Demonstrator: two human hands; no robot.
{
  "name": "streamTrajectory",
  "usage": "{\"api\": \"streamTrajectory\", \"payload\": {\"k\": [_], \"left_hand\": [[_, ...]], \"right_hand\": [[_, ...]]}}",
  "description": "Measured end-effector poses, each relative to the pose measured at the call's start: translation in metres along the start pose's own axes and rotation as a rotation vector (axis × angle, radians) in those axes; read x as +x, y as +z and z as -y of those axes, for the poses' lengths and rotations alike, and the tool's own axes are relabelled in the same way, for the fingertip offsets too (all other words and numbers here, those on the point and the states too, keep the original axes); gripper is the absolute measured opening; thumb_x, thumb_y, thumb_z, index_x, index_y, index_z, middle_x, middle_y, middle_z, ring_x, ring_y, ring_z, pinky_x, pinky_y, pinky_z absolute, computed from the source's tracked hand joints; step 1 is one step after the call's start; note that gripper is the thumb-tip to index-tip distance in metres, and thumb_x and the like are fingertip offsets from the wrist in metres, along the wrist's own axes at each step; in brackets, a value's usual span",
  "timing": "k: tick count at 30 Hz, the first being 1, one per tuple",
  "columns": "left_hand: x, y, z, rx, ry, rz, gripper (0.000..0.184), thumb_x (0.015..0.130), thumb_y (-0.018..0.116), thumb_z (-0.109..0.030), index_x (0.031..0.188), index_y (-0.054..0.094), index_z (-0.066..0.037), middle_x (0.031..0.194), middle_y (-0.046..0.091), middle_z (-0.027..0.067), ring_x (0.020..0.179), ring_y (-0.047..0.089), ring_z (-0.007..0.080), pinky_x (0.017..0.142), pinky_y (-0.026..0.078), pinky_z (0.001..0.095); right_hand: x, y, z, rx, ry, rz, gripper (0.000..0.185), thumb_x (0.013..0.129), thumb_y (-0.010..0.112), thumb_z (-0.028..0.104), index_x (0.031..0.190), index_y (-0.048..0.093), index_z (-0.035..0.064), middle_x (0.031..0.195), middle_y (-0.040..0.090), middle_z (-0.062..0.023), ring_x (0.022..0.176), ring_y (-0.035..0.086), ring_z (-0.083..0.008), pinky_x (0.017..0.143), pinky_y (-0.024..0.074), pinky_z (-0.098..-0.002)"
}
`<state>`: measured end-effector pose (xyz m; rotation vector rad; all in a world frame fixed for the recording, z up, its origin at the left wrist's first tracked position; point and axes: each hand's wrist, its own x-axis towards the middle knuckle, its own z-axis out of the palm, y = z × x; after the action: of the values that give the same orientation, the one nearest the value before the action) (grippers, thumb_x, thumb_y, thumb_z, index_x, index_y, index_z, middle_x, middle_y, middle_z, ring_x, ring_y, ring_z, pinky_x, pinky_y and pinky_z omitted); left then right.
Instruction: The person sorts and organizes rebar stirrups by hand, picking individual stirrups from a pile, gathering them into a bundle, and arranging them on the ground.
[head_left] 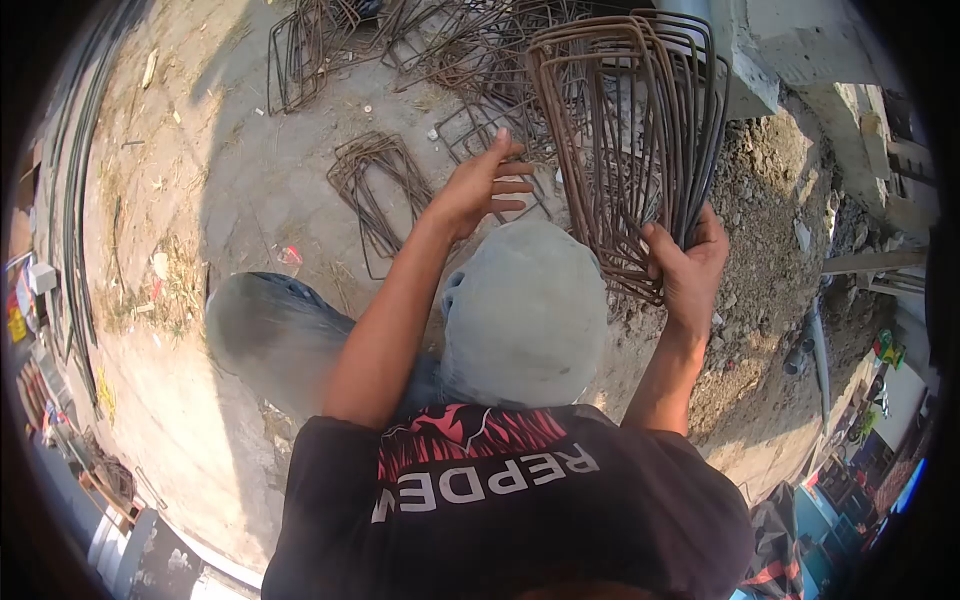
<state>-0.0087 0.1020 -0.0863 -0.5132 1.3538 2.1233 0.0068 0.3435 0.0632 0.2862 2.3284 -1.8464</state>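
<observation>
My right hand (690,257) is wrapped around the lower right corner of a bundle of rusty rectangular rebar stirrups (690,120), thumb across the front. The bundle stands up at a slight tilt, its bars fanned unevenly. Left of it, my left hand (487,185) is raised above my knee with fingers apart and holds nothing. A few loose stirrups (465,130) lie on the ground just beyond that hand. To its left is a smaller stack of stirrups (385,190) on the dirt.
A tangled pile of stirrups (450,50) spreads across the far ground. Concrete blocks (790,45) stand at the far right, above heaped soil and rubble (760,260). Long dark bars (70,200) run along the left edge. My bent knees (525,310) are in front of me.
</observation>
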Motion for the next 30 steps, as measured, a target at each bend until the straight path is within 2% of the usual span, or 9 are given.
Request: {"api": "streamTrajectory", "payload": {"k": [1,5,12,15,18,21,22,25,30], "left_hand": [[0.008,0.004,0.004,-0.202,0.012,0.026,0.088,0.100,0.041,-0.069,0.153,0.037,0.001,0.145,0.052,0.0234,0.131,0.054,0.0356,0.109,0.045,0.0484],[0.007,-0.014,0.008,-0.105,0.097,-0.039,0.085,0.100,0.038,-0.069,0.150,0.042,0.000,0.146,0.050,0.0220,0.131,0.054,0.0332,0.108,0.045,0.0483],[0.005,-0.062,0.038,-0.395,0.171,-0.158,0.095,0.096,0.034,-0.077,0.147,0.044,0.003,0.141,0.055,0.0221,0.127,0.057,0.0320,0.106,0.046,0.0437],[0.008,-0.061,0.052,-0.343,0.173,-0.241,0.102,0.094,0.033,-0.081,0.151,0.038,0.003,0.146,0.049,0.0231,0.134,0.050,0.0327,0.110,0.041,0.0446],[0.017,-0.062,0.071,-0.213,0.123,-0.358,0.102,0.094,0.033,-0.080,0.153,0.035,0.004,0.150,0.045,0.0234,0.139,0.044,0.0334,0.113,0.037,0.0453],[0.017,-0.057,0.087,-0.153,0.040,-0.384,0.099,0.096,0.033,-0.078,0.152,0.037,0.004,0.151,0.045,0.0235,0.141,0.042,0.0343,0.114,0.035,0.0452],[0.013,-0.051,0.091,-0.115,0.034,-0.389,0.098,0.096,0.034,-0.077,0.151,0.039,0.003,0.151,0.045,0.0239,0.141,0.042,0.0346,0.114,0.035,0.0445],[0.025,-0.052,0.111,-0.033,0.106,-0.520,0.093,0.098,0.034,-0.075,0.149,0.043,0.002,0.146,0.050,0.0247,0.138,0.045,0.0355,0.113,0.036,0.0418],[0.040,-0.046,0.120,0.185,0.171,-0.654,0.093,0.098,0.040,-0.071,0.149,0.040,0.007,0.142,0.054,0.0274,0.133,0.052,0.0382,0.110,0.039,0.0420]], "right_hand": [[0.004,0.002,0.004,0.017,-0.015,0.017,0.028,0.081,0.073,0.000,0.108,0.064,-0.0020,0.076,0.065,0.0003,0.050,0.049,-0.0031,0.045,0.0364,-0.0201],[0.023,0.018,-0.010,0.151,-0.026,0.073,0.027,0.082,0.073,0.000,0.107,0.063,-0.0014,0.072,0.063,-0.0004,0.046,0.047,-0.0040,0.042,0.0352,-0.0213],[0.070,0.067,-0.082,0.814,0.208,0.487,0.021,0.086,0.071,0.004,0.101,0.057,-0.0001,0.059,0.048,0.0012,0.041,0.044,-0.0073,0.040,0.0359,-0.0231],[0.101,0.092,-0.125,0.691,0.236,0.473,0.018,0.086,0.071,0.008,0.097,0.058,0.0019,0.061,0.051,0.0008,0.044,0.045,-0.0070,0.041,0.0358,-0.0242],[0.132,0.121,-0.161,0.023,0.249,0.247,0.023,0.082,0.073,0.012,0.099,0.064,-0.0015,0.069,0.062,-0.0034,0.053,0.055,-0.0112,0.050,0.0443,-0.0285],[0.130,0.132,-0.184,-0.335,0.067,0.330,0.036,0.078,0.074,0.015,0.107,0.068,-0.0058,0.082,0.071,-0.0083,0.067,0.063,-0.0151,0.064,0.0505,-0.0313],[0.129,0.133,-0.187,-0.311,0.027,0.371,0.047,0.077,0.075,0.016,0.117,0.067,-0.0081,0.091,0.074,-0.0112,0.077,0.066,-0.0161,0.073,0.0522,-0.0319],[0.120,0.135,-0.178,-0.321,-0.012,0.422,0.047,0.077,0.075,0.017,0.115,0.067,-0.0091,0.089,0.073,-0.0111,0.077,0.066,-0.0166,0.073,0.0521,-0.0314],[0.118,0.117,-0.149,-0.128,0.240,0.588,0.028,0.080,0.076,0.013,0.101,0.068,-0.0037,0.075,0.066,-0.0040,0.061,0.057,-0.0097,0.056,0.0453,-0.0283]]}}
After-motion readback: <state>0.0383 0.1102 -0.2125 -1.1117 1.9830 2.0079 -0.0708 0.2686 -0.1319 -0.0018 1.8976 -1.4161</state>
